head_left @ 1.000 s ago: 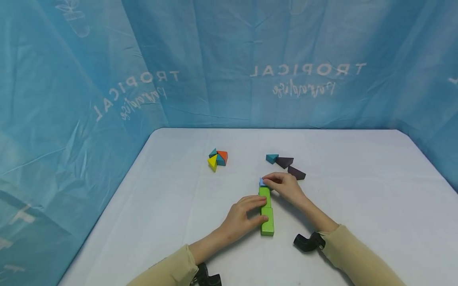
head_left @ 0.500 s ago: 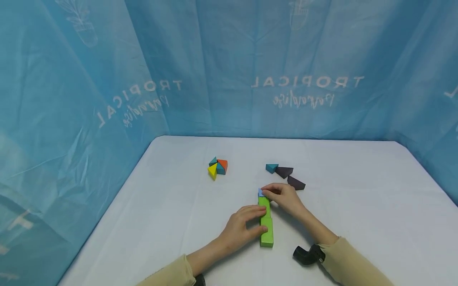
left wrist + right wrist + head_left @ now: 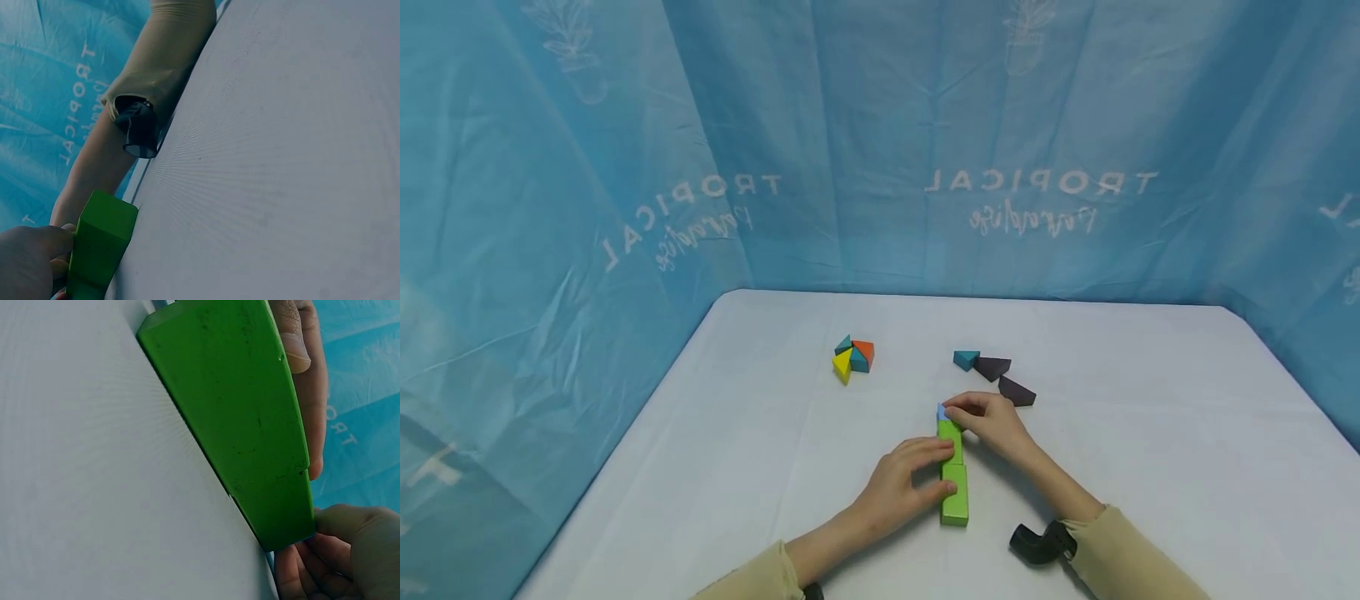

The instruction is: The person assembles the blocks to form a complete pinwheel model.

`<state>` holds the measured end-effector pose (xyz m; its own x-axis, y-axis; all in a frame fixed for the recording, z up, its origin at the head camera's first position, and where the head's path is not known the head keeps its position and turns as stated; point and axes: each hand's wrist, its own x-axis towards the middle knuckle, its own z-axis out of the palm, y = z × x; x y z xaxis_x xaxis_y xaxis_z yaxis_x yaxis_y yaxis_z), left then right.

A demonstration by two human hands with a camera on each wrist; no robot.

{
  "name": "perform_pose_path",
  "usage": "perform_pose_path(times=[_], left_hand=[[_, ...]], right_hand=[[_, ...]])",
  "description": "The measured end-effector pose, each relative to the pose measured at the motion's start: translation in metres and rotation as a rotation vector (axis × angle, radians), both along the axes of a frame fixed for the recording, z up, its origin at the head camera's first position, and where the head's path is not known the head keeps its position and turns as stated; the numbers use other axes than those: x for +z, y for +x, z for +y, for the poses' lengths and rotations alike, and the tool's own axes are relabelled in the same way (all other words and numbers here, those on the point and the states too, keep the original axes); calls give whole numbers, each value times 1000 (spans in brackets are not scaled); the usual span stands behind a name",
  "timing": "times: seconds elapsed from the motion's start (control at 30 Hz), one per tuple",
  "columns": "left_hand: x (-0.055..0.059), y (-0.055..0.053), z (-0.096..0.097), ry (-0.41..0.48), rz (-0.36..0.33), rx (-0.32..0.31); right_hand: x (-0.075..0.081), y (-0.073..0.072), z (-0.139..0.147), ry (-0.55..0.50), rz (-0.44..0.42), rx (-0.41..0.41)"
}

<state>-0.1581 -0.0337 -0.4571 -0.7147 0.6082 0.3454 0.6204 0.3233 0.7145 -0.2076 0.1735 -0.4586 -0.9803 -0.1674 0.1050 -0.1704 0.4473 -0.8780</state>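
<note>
Two green blocks lie end to end on the white table, the far one (image 3: 950, 430) and the near one (image 3: 955, 510). A small light blue block (image 3: 941, 412) sits against the far end of the row, and my right hand (image 3: 992, 423) pinches it between thumb and fingertips. My left hand (image 3: 891, 485) rests its fingertips on the far green block and its thumb on the near one. In the right wrist view a finger of the left hand (image 3: 306, 394) lies along the green blocks, while the right hand (image 3: 369, 544) is at their far end.
Beyond the right hand lie a teal triangular block (image 3: 966, 359) and two dark blocks, one at the back (image 3: 992, 367) and one closer (image 3: 1017, 392). Further left is a cluster of yellow (image 3: 842, 367), orange and teal blocks. A blue curtain (image 3: 880, 167) hangs behind the table.
The head view has tilted upward, so the table and everything on it sits lower in the frame. Both hands keep nearly the same places on the blocks.
</note>
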Motion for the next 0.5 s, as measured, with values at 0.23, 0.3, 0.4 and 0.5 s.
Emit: perform_pose_path(times=[0.23, 0.3, 0.4, 0.5], left_hand=[[-1, 6, 0, -8, -9, -6], [-1, 6, 0, -9, 22, -4], [0, 3, 0, -2, 52, 0], [0, 0, -1, 15, 43, -3]], right_hand=[[0, 6, 0, 0, 3, -25], [3, 5, 2, -1, 11, -40], [13, 2, 7, -47, 30, -65], [27, -2, 15, -126, 51, -78]])
